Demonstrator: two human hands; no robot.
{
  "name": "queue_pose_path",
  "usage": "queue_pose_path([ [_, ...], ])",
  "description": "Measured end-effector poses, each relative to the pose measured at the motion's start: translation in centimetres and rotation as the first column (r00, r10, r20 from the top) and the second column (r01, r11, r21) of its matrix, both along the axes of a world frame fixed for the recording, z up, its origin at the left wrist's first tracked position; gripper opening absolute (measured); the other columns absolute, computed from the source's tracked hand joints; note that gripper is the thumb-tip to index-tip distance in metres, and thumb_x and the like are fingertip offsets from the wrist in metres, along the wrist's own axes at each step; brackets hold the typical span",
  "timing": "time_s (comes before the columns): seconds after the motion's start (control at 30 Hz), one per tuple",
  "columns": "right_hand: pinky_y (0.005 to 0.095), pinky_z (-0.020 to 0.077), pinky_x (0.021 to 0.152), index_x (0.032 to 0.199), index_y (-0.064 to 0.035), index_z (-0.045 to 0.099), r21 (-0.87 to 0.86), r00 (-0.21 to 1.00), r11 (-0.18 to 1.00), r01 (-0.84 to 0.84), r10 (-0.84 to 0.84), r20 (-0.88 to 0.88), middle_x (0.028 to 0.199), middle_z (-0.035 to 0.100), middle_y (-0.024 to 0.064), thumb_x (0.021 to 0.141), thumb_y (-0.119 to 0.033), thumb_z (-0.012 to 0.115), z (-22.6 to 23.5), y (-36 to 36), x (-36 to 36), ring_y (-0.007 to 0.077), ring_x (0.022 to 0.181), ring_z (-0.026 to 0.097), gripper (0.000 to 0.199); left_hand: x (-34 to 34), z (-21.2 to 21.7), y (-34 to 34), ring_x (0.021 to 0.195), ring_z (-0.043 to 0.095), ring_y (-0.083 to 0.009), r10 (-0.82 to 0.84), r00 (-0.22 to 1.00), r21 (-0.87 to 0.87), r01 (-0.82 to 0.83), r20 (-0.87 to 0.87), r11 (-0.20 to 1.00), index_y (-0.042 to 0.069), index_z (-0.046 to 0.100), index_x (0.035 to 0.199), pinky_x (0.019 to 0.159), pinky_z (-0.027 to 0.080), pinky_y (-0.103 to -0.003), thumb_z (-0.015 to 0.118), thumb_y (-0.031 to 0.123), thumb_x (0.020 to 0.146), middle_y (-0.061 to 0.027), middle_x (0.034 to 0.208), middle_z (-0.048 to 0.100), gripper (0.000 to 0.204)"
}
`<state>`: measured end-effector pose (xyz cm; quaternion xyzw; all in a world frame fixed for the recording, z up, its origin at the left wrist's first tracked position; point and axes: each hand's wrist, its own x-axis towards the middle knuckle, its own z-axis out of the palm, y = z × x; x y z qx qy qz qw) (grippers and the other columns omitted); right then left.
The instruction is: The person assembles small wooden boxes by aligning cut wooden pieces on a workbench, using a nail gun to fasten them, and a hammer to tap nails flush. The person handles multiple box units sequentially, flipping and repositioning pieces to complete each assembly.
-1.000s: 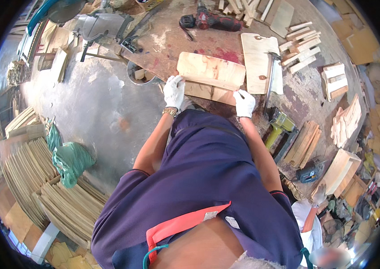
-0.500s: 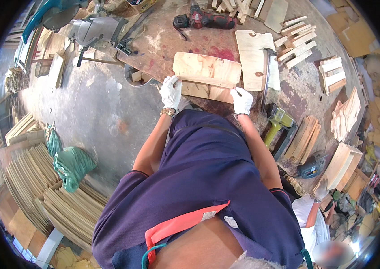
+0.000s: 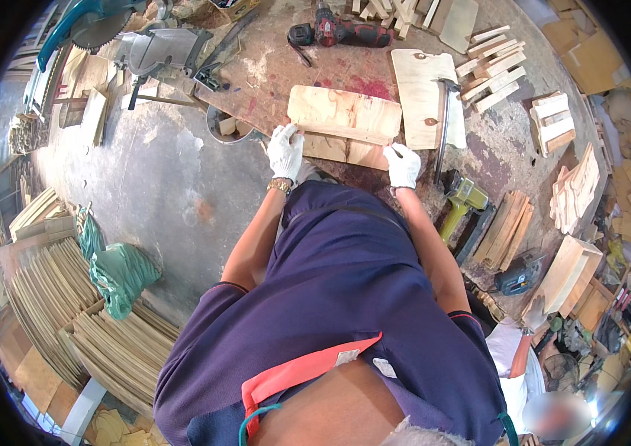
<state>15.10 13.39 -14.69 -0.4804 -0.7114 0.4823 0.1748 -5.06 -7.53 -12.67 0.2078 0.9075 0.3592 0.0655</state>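
Observation:
A pale wooden board [image 3: 345, 113] with darker grain lies in front of me on the workbench. Along its near edge runs a second, narrower wooden piece [image 3: 330, 148]; whether the two are joined I cannot tell. My left hand [image 3: 285, 154], in a white glove, pinches the near left corner of the board. At the near right corner my gloved right hand [image 3: 402, 165] has its fingers closed on the edge. To the right lies a wider wooden panel [image 3: 423, 89] with two knot-like dark spots, and a hammer-like tool with a long dark handle [image 3: 444, 130] rests across it.
A red and black cordless power tool [image 3: 341, 33] lies beyond the board. Right of me are a yellow-green nail gun [image 3: 464, 199], wooden strips [image 3: 505, 230] and a wooden box [image 3: 568, 271]. A mitre saw [image 3: 100, 30] stands far left. Another person's gloved hand [image 3: 535, 316] is lower right.

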Motion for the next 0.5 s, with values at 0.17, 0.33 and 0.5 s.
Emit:
queue_pose_path([
  [0.17, 0.0325, 0.0478, 0.060, 0.092, 0.0010, 0.077, 0.079, 0.999, 0.996, -0.052, 0.053, -0.008, 0.073, 0.070, 0.0106, 0.080, -0.020, 0.081, 0.1, 0.1, 0.0, 0.0169, 0.062, 0.062, 0.024, -0.1, 0.2, 0.1, 0.079, 0.060, -0.0332, 0.002, 1.000, -0.015, -0.002, 0.007, 1.000, 0.006, 0.064, 0.088, 0.072, 0.048, -0.043, 0.070, 0.014, 0.082, -0.0127, 0.082, 0.056, 0.011],
  [0.33, 0.0324, 0.0515, 0.068, 0.095, 0.0007, 0.077, -0.060, 0.999, 0.998, 0.017, -0.019, -0.027, 0.078, 0.073, 0.0106, 0.079, -0.018, 0.081, -0.5, 0.2, 0.4, 0.0179, 0.069, 0.066, 0.025, 0.1, 0.0, -0.1, 0.083, 0.060, -0.0343, 0.123, 0.991, 0.039, -0.121, -0.051, 0.992, 0.006, 0.060, 0.087, 0.074, 0.049, -0.044, 0.068, 0.013, 0.082, -0.0135, 0.083, 0.057, 0.012],
  [0.5, 0.0325, 0.0547, 0.076, 0.098, -0.0011, 0.077, 0.094, 1.000, 0.996, 0.001, -0.003, 0.021, 0.085, 0.076, 0.0129, 0.077, -0.017, 0.080, -1.2, 0.1, 1.3, 0.0225, 0.075, 0.070, 0.027, -0.6, -0.8, -1.1, 0.090, 0.059, -0.0367, 0.156, 0.987, -0.073, -0.154, 0.024, 0.985, 0.005, 0.060, 0.085, 0.080, 0.048, -0.046, 0.066, 0.019, 0.083, -0.0158, 0.089, 0.060, 0.015],
])
